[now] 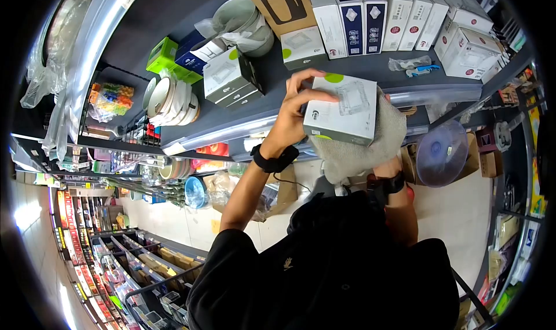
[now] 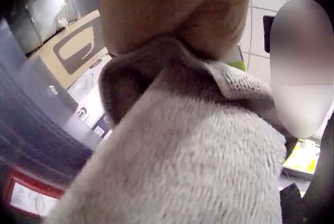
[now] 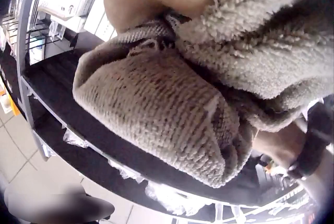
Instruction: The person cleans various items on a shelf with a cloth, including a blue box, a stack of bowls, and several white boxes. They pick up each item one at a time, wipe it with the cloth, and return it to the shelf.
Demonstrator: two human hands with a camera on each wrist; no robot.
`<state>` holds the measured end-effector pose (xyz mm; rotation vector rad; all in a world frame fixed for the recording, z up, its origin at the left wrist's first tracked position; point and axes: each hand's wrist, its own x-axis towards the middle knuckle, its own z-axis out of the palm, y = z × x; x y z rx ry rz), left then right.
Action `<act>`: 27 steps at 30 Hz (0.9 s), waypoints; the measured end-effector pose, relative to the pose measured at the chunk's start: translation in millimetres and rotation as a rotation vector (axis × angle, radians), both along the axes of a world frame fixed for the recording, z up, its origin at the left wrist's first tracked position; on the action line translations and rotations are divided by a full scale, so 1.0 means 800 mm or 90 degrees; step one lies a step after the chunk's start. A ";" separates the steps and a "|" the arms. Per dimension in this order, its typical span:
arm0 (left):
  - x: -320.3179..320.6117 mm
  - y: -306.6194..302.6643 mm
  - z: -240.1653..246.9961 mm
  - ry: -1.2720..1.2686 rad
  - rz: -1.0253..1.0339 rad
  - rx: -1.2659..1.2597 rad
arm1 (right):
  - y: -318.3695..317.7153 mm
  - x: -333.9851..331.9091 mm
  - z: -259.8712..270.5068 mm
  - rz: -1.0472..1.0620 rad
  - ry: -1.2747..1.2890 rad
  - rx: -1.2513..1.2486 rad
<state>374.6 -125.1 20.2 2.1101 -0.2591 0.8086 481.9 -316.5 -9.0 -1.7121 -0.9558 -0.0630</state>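
Head view: the shelf [image 1: 272, 81] spans ten to two o'clock, with a row of boxes [image 1: 399, 17] at one. The cloth [image 1: 391, 124] lies against the underside and right side of the box [image 1: 341, 110], just short of centre towards twelve. I'd call the work midway: the box is in hand and the cloth is against it, while putting the box down remains undone. A similar stack [image 1: 231, 78] sits at eleven.

The box lies between the hands, nearer the left hand [image 1: 292, 112], whose fingers curl over its top from nine o'clock. The right hand [image 3: 156, 0] is on the cloth side, towards four; its fingers are hidden, so I can't tell their state. Smallest, a green dot [image 1: 334, 77] marks the box's top edge.
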 end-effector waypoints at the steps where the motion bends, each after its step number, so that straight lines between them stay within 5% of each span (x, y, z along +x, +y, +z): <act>1: -0.003 -0.002 0.004 0.050 0.000 -0.006 | 0.004 -0.001 -0.002 0.032 -0.038 0.072; 2: -0.004 -0.001 0.010 0.099 0.001 -0.012 | 0.009 -0.002 -0.001 0.065 -0.078 0.145; 3: -0.010 0.005 0.021 0.134 -0.052 0.059 | 0.007 -0.020 0.000 0.056 0.262 0.110; 4: -0.017 -0.001 0.028 0.138 -0.050 0.057 | 0.008 -0.020 -0.015 0.057 0.266 0.109; 6: -0.033 -0.013 0.037 0.211 -0.057 -0.237 | 0.014 -0.008 -0.075 0.501 0.816 0.576; 7: -0.042 -0.005 0.024 0.237 -0.036 -0.195 | 0.014 -0.008 -0.091 0.730 1.080 0.817; 8: -0.051 -0.020 0.028 0.266 0.016 -0.257 | 0.014 -0.013 -0.093 0.728 1.081 0.820; 10: -0.055 -0.061 0.040 0.304 0.072 -0.456 | 0.017 -0.021 -0.094 0.365 0.921 0.605; 12: -0.046 -0.072 -0.008 0.261 0.202 -0.259 | 0.017 -0.034 -0.068 0.343 0.918 0.547; 14: -0.027 -0.085 -0.014 0.202 0.321 -0.279 | 0.029 -0.050 -0.040 0.257 0.663 0.508; 19: -0.042 -0.090 0.012 0.246 0.324 0.062 | 0.025 -0.042 -0.049 0.343 0.898 0.632; 23: -0.050 -0.067 -0.004 0.228 0.147 -0.101 | 0.029 -0.057 -0.052 0.407 0.813 0.656; 24: -0.055 -0.065 -0.012 0.223 0.076 -0.196 | 0.031 -0.054 -0.055 0.380 0.929 0.674; 26: -0.067 -0.072 -0.015 0.211 0.029 -0.274 | 0.038 -0.054 -0.058 0.431 0.876 0.725; 27: -0.071 -0.076 -0.015 0.214 0.024 -0.240 | 0.040 -0.048 -0.054 0.440 0.979 0.637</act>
